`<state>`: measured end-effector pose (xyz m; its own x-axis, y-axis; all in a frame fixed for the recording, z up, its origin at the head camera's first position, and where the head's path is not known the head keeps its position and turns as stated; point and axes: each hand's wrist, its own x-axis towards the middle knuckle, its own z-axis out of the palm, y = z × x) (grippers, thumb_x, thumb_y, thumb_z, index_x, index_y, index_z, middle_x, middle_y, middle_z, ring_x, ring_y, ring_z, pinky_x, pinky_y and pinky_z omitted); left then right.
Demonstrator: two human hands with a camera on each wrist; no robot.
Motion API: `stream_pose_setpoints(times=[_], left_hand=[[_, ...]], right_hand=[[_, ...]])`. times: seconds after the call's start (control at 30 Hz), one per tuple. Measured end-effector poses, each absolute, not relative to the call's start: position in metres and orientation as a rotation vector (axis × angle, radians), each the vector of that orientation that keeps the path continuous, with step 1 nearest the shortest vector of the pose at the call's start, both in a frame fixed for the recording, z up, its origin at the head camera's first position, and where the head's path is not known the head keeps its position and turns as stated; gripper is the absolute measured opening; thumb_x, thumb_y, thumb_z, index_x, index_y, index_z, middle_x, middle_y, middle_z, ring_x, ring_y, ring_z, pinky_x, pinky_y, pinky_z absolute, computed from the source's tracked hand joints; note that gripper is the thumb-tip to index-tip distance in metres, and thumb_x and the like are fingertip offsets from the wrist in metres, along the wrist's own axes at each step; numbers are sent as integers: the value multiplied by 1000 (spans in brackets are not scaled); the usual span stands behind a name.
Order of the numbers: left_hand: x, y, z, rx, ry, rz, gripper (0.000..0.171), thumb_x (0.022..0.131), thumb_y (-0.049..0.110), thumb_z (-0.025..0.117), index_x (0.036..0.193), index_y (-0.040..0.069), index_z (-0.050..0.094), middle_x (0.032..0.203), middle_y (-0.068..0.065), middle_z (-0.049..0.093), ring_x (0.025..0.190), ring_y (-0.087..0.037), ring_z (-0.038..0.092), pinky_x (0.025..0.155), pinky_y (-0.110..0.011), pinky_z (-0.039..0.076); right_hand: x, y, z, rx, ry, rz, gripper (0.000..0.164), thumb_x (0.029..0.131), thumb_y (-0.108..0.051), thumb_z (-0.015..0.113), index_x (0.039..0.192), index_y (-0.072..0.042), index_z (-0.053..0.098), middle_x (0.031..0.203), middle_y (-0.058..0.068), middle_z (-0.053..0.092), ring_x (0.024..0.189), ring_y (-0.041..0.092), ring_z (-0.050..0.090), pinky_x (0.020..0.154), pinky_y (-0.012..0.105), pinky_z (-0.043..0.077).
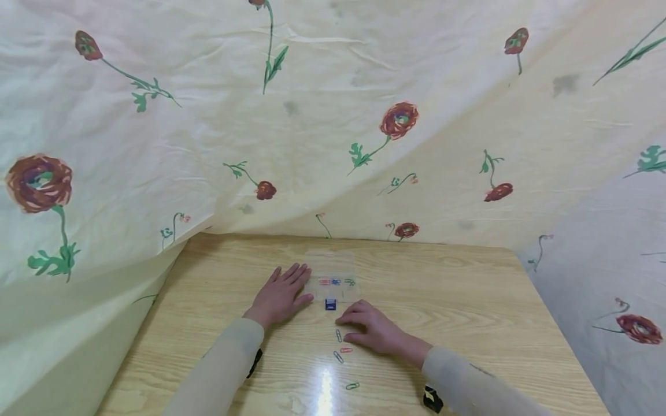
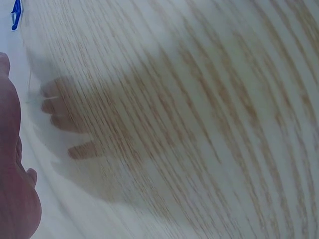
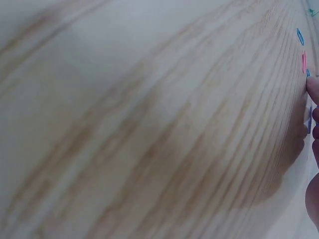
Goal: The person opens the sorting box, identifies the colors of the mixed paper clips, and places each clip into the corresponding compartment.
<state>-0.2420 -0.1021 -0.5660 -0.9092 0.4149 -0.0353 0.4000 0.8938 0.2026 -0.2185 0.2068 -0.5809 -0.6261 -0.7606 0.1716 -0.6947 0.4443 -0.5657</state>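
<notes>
A clear plastic case (image 1: 330,263) with its lid laid back stands at the middle. Red paperclips (image 1: 324,282), blue paperclips (image 1: 336,282) and green paperclips (image 1: 350,282) sit in separate compartments. My left hand (image 1: 281,296) rests with spread fingers at the case's left side. In front of the case is a small dark blue square piece (image 1: 330,304). My right hand (image 1: 373,328) is low over the table, thumb and forefinger apart. Just left of its fingertips lies a blue paperclip (image 1: 339,335). A red paperclip (image 1: 346,350) is below the thumb.
Nearer to me on the wooden table (image 1: 468,289) lie another blue paperclip (image 1: 339,357) and a green paperclip (image 1: 352,386). A flowered cloth (image 1: 312,144) hangs behind the table and along its sides. Light glares on the tabletop near the front.
</notes>
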Motion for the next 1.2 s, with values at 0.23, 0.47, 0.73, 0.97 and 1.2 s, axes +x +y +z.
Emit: stream_pose_setpoints(times=[0.23, 0.47, 0.73, 0.97, 1.2], left_hand=[[-242, -101, -564, 636, 2984, 277, 76, 111, 62, 39, 171, 18, 27, 177, 1, 24, 165, -21, 18, 134, -52, 11], [-244, -97, -562, 622, 2971, 293, 76, 111, 62, 39, 172, 17, 26, 177, 0, 23, 165, -22, 17, 134, -52, 10], [-246, -96, -561, 614, 2983, 286, 75, 111, 61, 40, 171, 17, 27, 177, -1, 25, 165, -22, 19, 134, -53, 12], [-248, -97, -564, 621, 2995, 255, 77, 111, 64, 37, 172, 18, 26, 177, 0, 23, 165, -22, 18, 134, -52, 12], [-247, -96, -563, 625, 2993, 269, 76, 111, 63, 39, 171, 17, 27, 177, 0, 25, 165, -22, 19, 134, -53, 13]], right_hand=[[-221, 205, -581, -1365, 2562, -905, 34, 98, -25, 80, 131, -16, 77, 127, -5, 69, 118, 14, 60, 103, 36, 55], [-227, 206, -580, -1463, 2529, -915, 31, 97, -21, 81, 127, -13, 78, 125, -2, 70, 118, 16, 60, 101, 36, 56], [-236, 204, -580, -1537, 2490, -873, 27, 97, -20, 81, 124, -15, 80, 120, -3, 72, 114, 14, 61, 100, 32, 57], [-237, 203, -580, -1540, 2493, -859, 19, 97, -19, 82, 116, -16, 82, 117, -3, 72, 111, 13, 61, 97, 29, 56], [-234, 204, -581, -1485, 2502, -887, 9, 97, -19, 81, 106, -19, 81, 111, -8, 70, 106, 8, 59, 92, 26, 56]])
